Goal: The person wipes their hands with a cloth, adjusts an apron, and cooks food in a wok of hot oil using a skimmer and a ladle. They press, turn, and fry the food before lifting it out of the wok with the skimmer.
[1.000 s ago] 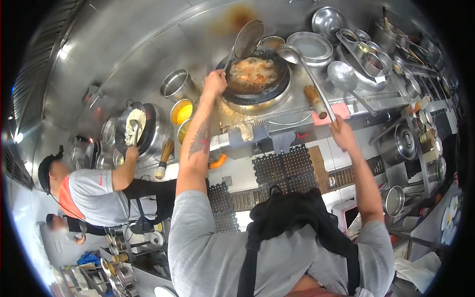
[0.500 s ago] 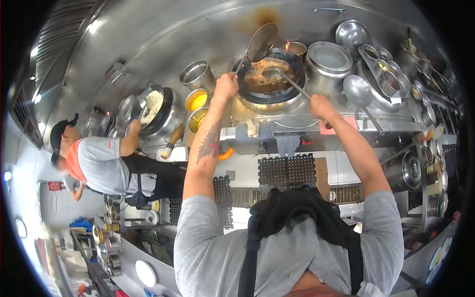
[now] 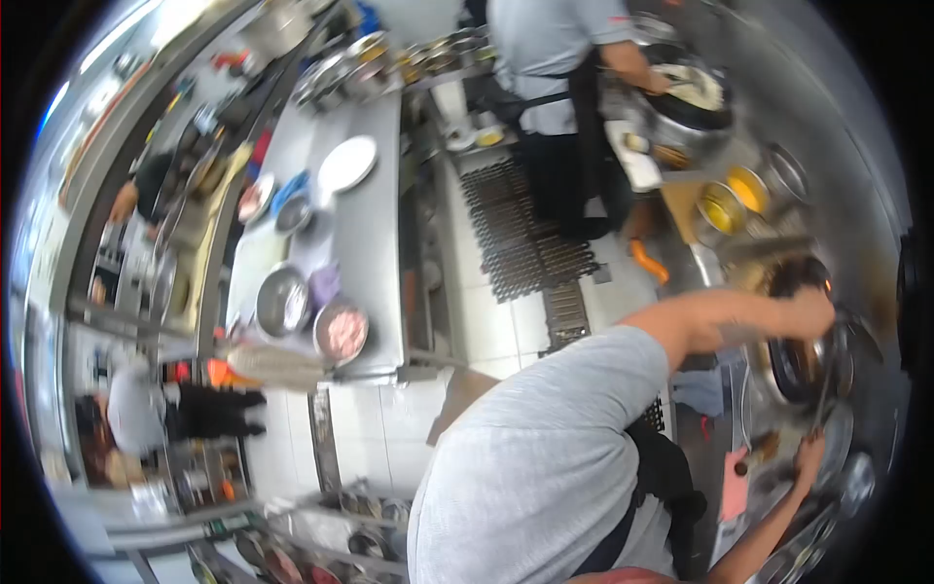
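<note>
The view is turned and blurred, with the stove along the right side. Over the wok [image 3: 790, 375], my left hand [image 3: 812, 313] is closed around the handle of a mesh strainer [image 3: 862, 341], whose dark round shape shows beyond the knuckles. My right hand [image 3: 809, 456] grips a long-handled ladle [image 3: 826, 391] that reaches toward the wok; its bowl is hard to make out. A pink cloth [image 3: 735, 484] lies at the stove's front edge near my right arm. Grey cloths [image 3: 699, 391] hang under my left forearm.
Pots of yellow liquid [image 3: 722, 209] stand beside the wok. A co-worker [image 3: 545, 49] works at another wok [image 3: 696, 117]. Behind me, a steel table [image 3: 375, 234] carries a white plate [image 3: 347, 164] and a bowl of pink pieces [image 3: 342, 333]. Another person [image 3: 136, 409] stands farther off.
My head has turned far to the left, bringing the steel table and aisle into view. Both hands stay by the wok, still holding the strainer and the ladle.
</note>
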`<action>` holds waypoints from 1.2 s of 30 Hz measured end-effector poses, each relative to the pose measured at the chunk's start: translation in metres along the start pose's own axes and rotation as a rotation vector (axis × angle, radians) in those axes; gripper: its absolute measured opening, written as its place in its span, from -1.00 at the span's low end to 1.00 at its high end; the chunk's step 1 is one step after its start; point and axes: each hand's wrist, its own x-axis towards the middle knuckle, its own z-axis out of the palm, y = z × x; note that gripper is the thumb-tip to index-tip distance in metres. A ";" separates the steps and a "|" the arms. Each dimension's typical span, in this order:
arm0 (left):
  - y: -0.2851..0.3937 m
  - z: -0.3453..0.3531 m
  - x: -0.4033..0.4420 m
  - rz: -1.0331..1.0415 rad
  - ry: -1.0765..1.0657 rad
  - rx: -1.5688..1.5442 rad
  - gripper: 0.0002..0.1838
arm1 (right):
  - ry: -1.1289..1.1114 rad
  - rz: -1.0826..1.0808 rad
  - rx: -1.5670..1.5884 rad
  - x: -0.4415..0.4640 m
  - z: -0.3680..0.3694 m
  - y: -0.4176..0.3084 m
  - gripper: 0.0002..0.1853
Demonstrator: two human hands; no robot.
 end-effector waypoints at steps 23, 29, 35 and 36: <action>-0.087 -0.023 0.018 0.070 0.124 -0.243 -0.78 | 0.084 0.176 -0.191 -0.076 -0.055 -0.152 -0.52; -0.064 -0.021 0.039 0.098 0.029 -0.222 -0.72 | 0.072 0.218 -0.069 -0.097 -0.045 -0.165 -0.52; -0.059 -0.010 0.037 0.093 0.010 -0.226 -0.71 | -0.010 0.385 0.003 -0.059 -0.030 -0.157 -0.66; -0.059 -0.011 0.033 0.071 0.013 -0.265 -0.72 | -0.045 0.465 0.106 -0.055 -0.033 -0.163 -0.72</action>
